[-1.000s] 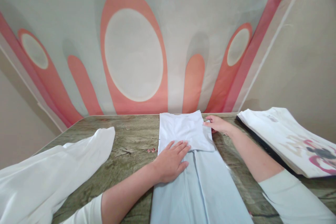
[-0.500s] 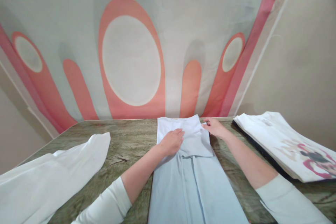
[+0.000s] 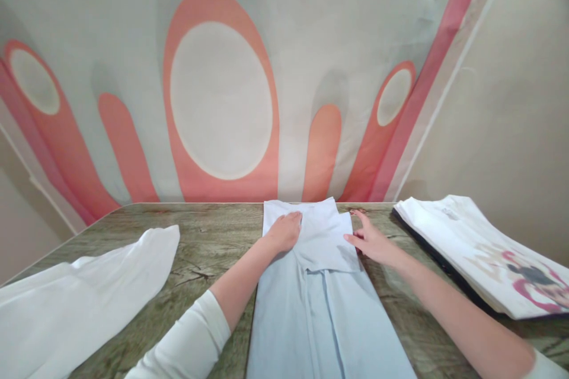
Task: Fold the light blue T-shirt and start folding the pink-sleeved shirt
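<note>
A pale blue garment [image 3: 329, 320] lies lengthwise down the middle of the wooden table [image 3: 213, 243], its far end folded back towards me as a flap [image 3: 324, 234]. My left hand [image 3: 284, 231] rests palm down on the left part of that flap, fingers together and flat. My right hand [image 3: 371, 240] lies at the flap's right edge, fingers stretched out and touching the cloth. Neither hand grips anything.
A white garment [image 3: 84, 290] lies spread on the table's left side. A stack of folded white shirts with a printed figure [image 3: 484, 254] sits at the right. A wall with orange and pink shapes [image 3: 222, 100] rises just behind the table's far edge.
My left hand slid from the garment's middle up onto the folded flap. My right hand let go of the flap's far corner and moved down its right edge, fingers now flat.
</note>
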The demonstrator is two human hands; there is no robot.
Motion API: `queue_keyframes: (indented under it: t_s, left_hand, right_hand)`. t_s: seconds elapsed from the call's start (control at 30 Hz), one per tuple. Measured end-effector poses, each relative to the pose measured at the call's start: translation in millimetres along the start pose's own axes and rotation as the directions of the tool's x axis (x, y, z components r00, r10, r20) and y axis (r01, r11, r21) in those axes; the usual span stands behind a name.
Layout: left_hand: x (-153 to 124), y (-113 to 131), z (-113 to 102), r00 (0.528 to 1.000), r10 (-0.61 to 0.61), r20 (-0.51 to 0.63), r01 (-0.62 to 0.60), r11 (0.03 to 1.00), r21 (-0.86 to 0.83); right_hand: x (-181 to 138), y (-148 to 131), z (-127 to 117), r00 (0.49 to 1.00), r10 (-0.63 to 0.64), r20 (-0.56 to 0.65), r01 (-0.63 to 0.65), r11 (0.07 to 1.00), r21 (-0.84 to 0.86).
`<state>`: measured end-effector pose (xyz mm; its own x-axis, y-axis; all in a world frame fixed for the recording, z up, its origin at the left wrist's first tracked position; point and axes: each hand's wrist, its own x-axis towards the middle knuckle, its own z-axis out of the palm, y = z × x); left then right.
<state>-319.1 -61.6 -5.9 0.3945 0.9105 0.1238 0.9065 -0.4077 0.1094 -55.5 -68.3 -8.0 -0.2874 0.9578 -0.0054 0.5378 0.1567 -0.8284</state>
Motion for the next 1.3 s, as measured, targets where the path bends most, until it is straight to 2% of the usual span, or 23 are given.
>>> queue_keyframes:
  t_s: [0.07, 0.13, 0.27, 0.4, 0.53, 0.7, 0.8, 0.93, 1.03, 1.1, 1.17, 1.3]
  left_hand:
    - [2.6, 0.7, 4.9, 1.000, -0.017, 0.012, 0.016, 1.000, 0.009]
    - [3.7, 2.9, 10.2, 0.999, -0.042, 0.013, 0.041, 0.999, 0.017]
    - [2.7, 5.9, 16.8, 0.997, -0.072, 0.002, 0.072, 0.996, 0.044]
    - [1.5, 5.0, 17.3, 0.997, -0.071, -0.006, 0.072, 0.995, 0.063]
    - [0.4, 5.7, 14.2, 0.997, -0.075, -0.009, 0.075, 0.995, 0.066]
    - [-4.6, 13.0, 8.4, 0.997, -0.075, 0.009, 0.074, 0.996, 0.057]
    - [-8.3, 18.7, 7.2, 0.999, -0.033, 0.036, 0.031, 0.999, 0.045]
    - [-11.2, 23.2, 9.4, 1.000, 0.007, 0.003, -0.007, 0.999, 0.041]
    - [-11.6, 23.6, 11.1, 1.000, 0.005, -0.006, -0.005, 0.999, 0.042]
    - [-11.5, 23.3, 11.5, 1.000, -0.002, 0.005, 0.002, 0.999, 0.042]
    - [-11.7, 22.9, 11.4, 1.000, -0.005, 0.005, 0.005, 0.999, 0.043]
    - [-12.5, 22.5, 11.6, 1.000, -0.001, -0.006, 0.001, 0.999, 0.050]
  right_hand:
    - [-16.0, 1.8, 3.3, 0.994, -0.106, -0.032, 0.104, 0.993, -0.053]
    - [-29.5, 0.3, 4.7, 0.984, -0.178, 0.006, 0.178, 0.979, -0.102]
    - [-43.9, -10.5, 0.7, 0.973, -0.192, 0.127, 0.216, 0.953, -0.211]
    - [-49.1, -18.9, -5.7, 0.975, -0.073, 0.208, 0.105, 0.984, -0.145]
    - [-52.2, -18.6, -5.4, 0.948, 0.057, 0.313, -0.032, 0.996, -0.085]
    - [-51.5, -16.4, -6.6, 0.905, 0.129, 0.405, -0.127, 0.991, -0.032]
    - [-48.8, -13.4, -10.4, 0.888, 0.161, 0.431, -0.169, 0.985, -0.021]
    - [-38.6, -2.4, -18.6, 0.932, 0.155, 0.327, -0.169, 0.985, 0.015]
    - [-19.9, 9.4, -26.7, 0.987, 0.100, 0.126, -0.101, 0.995, 0.008]
    - [-2.3, 17.2, -29.8, 0.999, 0.023, -0.048, -0.028, 0.994, -0.101]
    - [16.0, 23.6, -28.7, 0.983, -0.049, -0.175, 0.004, 0.968, -0.249]
    - [41.2, 28.7, -17.5, 0.983, -0.068, -0.173, -0.007, 0.915, -0.403]
